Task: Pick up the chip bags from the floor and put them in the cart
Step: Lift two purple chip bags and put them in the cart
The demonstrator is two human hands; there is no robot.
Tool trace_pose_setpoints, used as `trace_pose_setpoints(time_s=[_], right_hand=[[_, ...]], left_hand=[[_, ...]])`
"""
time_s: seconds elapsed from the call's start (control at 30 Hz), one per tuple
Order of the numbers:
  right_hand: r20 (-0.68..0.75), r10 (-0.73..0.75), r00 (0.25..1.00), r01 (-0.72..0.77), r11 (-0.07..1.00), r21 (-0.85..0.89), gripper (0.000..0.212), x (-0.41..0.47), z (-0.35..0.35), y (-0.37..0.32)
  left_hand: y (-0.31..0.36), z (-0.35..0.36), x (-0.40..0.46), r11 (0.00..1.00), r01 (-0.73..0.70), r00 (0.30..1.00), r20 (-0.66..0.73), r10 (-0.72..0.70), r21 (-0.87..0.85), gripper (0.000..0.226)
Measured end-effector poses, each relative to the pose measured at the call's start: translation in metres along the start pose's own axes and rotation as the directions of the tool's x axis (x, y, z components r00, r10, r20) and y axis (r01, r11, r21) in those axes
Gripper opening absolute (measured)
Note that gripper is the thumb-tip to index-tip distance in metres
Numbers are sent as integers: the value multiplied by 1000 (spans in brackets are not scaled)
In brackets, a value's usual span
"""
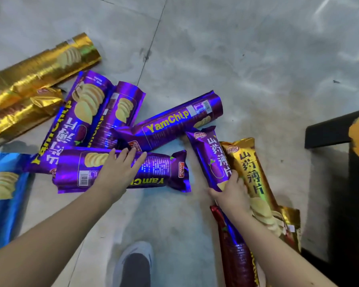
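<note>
On grey floor (236,59), left hand (116,172) flat atop purple bag (158,172); right hand (232,193) grip around purple (209,154) and gold (251,168) bags.

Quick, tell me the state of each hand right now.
Left hand: open, fingers laid flat on the nearest purple chip bag.
Right hand: gripping an upright purple chip bag.

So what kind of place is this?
Probably a shop or stockroom, though I can't be sure: many identical chip bags lie scattered on a bare grey concrete floor, beside a dark fixture at the right edge.
</note>
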State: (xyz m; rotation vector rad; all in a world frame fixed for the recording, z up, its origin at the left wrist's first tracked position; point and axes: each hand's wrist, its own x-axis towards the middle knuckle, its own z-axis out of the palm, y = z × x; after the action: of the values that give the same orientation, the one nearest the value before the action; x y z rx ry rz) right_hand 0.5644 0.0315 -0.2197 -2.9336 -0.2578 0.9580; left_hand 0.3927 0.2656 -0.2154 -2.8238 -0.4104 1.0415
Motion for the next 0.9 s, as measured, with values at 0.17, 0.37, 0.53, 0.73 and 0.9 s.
trace_pose_setpoints(time_s=[0.17,0.37,0.53,0.73,0.9], right_hand=[[-37,-2,999,4,999,51,67,-11,-11,3],[8,58,998,-57,931,362,56,-80,-77,-11],[27,38,999,-46,844,534,57,-163,-179,-50],[3,-111,994,87,800,593,60,-273,-292,-99],[-98,-254,962,260,746,613,60,-401,-396,-144]], left_hand=[[-2,-9,-9,991,62,996,-61,-70,-119,91],[-8,-86,-83,830,269,962,99,-254,-489,87],[-35,-182,-168,226,323,909,235,-344,-919,92],[-72,-312,-292,-357,178,879,311,-360,-917,73],[-94,-385,-412,-419,27,892,211,-400,-908,83]])
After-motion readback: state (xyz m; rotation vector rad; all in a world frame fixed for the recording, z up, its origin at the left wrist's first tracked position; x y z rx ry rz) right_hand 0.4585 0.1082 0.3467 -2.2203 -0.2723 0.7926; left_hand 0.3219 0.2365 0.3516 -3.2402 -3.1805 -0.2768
